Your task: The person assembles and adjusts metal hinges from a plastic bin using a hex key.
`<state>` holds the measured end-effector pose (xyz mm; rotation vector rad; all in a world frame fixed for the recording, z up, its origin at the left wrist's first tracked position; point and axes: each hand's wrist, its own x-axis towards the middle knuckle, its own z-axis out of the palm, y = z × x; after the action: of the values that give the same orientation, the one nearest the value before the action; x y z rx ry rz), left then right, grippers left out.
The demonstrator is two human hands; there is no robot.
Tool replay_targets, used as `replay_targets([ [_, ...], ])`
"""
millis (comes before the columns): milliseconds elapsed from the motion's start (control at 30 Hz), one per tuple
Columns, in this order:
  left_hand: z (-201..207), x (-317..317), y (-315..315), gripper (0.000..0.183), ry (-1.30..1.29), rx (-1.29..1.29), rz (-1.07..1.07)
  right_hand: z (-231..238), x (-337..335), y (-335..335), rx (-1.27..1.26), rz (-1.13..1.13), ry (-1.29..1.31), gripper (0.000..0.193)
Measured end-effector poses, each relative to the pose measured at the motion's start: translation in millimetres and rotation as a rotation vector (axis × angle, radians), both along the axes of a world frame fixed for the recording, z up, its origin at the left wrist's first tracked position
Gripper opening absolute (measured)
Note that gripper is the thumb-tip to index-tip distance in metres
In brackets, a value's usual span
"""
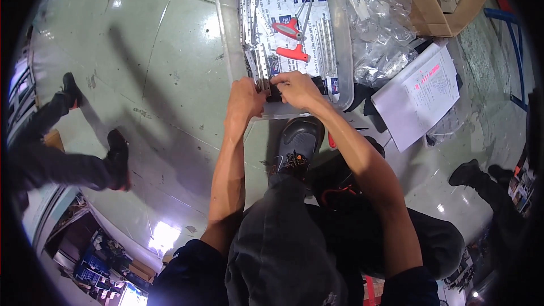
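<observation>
Head camera view showed a shallow, translucent plastic bin (344, 62) at the upper middle of the frame, on a glossy grey-green floor (170, 68). At the bin's lower left, silver perforated metal strips (261, 63) ran lengthwise, their near ends between the two bare hands. The left hand (247, 99) was curled narrow against those ends; whether it gripped one, I could not tell. The right hand (297, 89) had its thumb and index finger bent close together just right of the strips, its exact hold also unclear. Above the right hand, two T-shaped tools with red handles (293, 52) and slim metal shafts lay on a printed white sheet (283, 0) lining the bin. Crumpled clear plastic bags (385, 28) and an open brown cardboard box (467, 3) filled the upper right, with white papers marked in pink (419, 93) below them. A dark grey work shoe (294, 144) stood just below the bin.
</observation>
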<state>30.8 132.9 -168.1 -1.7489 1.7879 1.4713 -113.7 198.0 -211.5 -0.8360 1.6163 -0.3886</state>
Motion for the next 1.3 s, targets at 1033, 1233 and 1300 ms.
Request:
replay_targets([
  [1033, 19, 40, 136, 0.012, 0.953, 0.502, 0.004, -20, 36, -27, -0.034, -0.305, 0.121, 0.020],
  [1233, 0, 30, 123, 0.027, 1.141, 0.620, -0.224, 3, 27, -17, -0.293, -0.243, 0.017, 0.024],
  [1300, 3, 25, 119, 0.031, 1.050, 0.626, -0.358, 6, 15, -8, -0.274, -0.346, -0.015, 0.024],
])
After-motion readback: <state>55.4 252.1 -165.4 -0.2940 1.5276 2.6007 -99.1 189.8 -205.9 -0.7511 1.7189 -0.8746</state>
